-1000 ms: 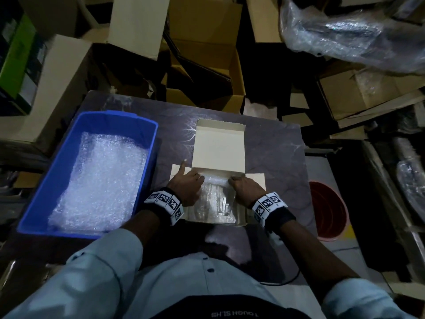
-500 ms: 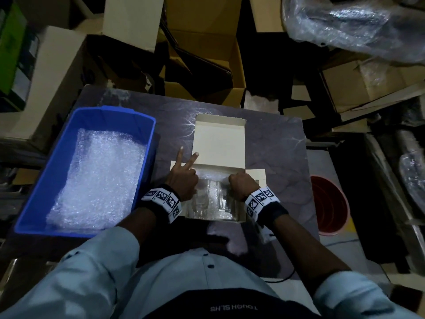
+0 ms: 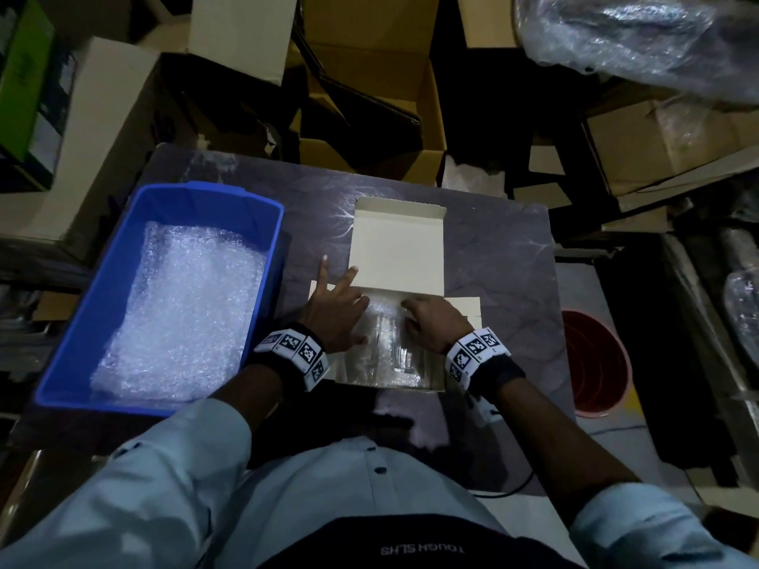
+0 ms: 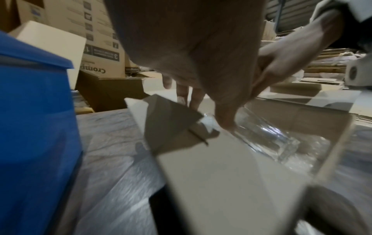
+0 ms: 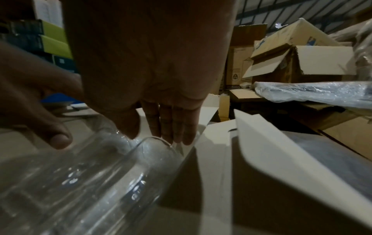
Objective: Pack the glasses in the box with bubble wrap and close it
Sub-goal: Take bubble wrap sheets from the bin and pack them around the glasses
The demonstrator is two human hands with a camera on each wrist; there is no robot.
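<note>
A white cardboard box (image 3: 396,248) lies open at the middle of the table, its lid flap stretched away from me. Clear glasses (image 3: 388,351) lie on their sides inside it, with bubble wrap (image 3: 382,312) at their far end. My left hand (image 3: 341,297) rests at the box's left edge, two fingers stretched over the side flap. In the left wrist view its thumb (image 4: 225,122) presses on a glass (image 4: 267,138). My right hand (image 3: 415,318) reaches into the far right of the box; its straight fingers (image 5: 171,127) touch the rim of a glass (image 5: 100,174).
A blue bin (image 3: 263,256) with loose bubble wrap (image 3: 185,301) stands on the table's left. A red bucket (image 3: 595,363) sits on the floor to the right. Open cardboard cartons (image 3: 369,96) and wrapped goods crowd the space behind the table (image 3: 493,260).
My left hand's index and middle fingers have lifted and stretched out over the left flap. The right hand has stayed at the far right of the box.
</note>
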